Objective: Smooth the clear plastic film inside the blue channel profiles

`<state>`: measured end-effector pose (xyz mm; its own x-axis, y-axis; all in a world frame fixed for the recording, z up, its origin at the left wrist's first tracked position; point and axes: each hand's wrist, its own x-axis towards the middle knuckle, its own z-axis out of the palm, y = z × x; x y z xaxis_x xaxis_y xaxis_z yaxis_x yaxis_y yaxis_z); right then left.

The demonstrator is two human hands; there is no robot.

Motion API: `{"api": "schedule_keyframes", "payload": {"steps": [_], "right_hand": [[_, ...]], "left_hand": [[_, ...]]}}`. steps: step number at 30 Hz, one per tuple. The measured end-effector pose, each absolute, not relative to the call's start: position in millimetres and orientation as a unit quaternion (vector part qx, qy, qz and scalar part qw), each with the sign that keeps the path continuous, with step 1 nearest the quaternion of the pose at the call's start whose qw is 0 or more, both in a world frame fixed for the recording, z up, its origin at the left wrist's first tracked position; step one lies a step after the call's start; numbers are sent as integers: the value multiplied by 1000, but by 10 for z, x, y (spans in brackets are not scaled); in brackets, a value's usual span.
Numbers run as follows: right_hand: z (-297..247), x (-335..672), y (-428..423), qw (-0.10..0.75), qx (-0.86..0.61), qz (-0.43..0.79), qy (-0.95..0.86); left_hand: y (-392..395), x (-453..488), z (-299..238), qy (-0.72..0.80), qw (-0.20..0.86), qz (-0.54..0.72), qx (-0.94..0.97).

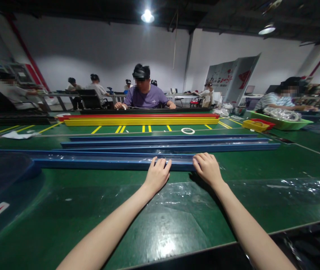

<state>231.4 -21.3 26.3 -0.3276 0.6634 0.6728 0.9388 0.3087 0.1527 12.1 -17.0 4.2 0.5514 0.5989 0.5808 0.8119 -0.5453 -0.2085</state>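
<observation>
A long blue channel [98, 164], with shiny clear film along its inside, lies crosswise in front of me. My left hand [157, 175] is on its near wall, the fingers bent over the upper edge and the thumb beside them. At the channel's right end, my right hand [208, 168] has its fingers curled over the rim; the end itself is partly hidden under them. Just beyond lie several similar blue channels [177, 147], side by side. A wide strip of clear plastic film [250, 189] is spread flat on the green table [92, 232] beneath my wrists.
Yellow [140, 122] and red channels [92, 116] lie farther back, with a white tape roll [187, 131] nearer. Across the table sits a person in purple [145, 96]. A green tray [301, 124] and yellow bin [254, 125] stand right. Film over something blue [5, 180] bulges at left.
</observation>
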Motion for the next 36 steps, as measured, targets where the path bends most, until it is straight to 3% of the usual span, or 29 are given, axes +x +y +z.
{"api": "schedule_keyframes", "payload": {"steps": [5, 10, 22, 31, 36], "right_hand": [[250, 2523, -201, 254, -575, -336, -701], [215, 2459, -202, 247, -564, -327, -717], [206, 2169, -262, 291, -458, -95, -835], [256, 2397, -215, 295, -564, -198, -746], [225, 2387, -210, 257, -539, -148, -788]], "left_hand": [[-192, 106, 69, -470, 229, -236, -819], [-175, 100, 49, -462, 222, -246, -823], [-125, 105, 11, -377, 206, -235, -872], [-171, 110, 50, -450, 231, -233, -830], [-166, 96, 38, -476, 232, -235, -815]]}}
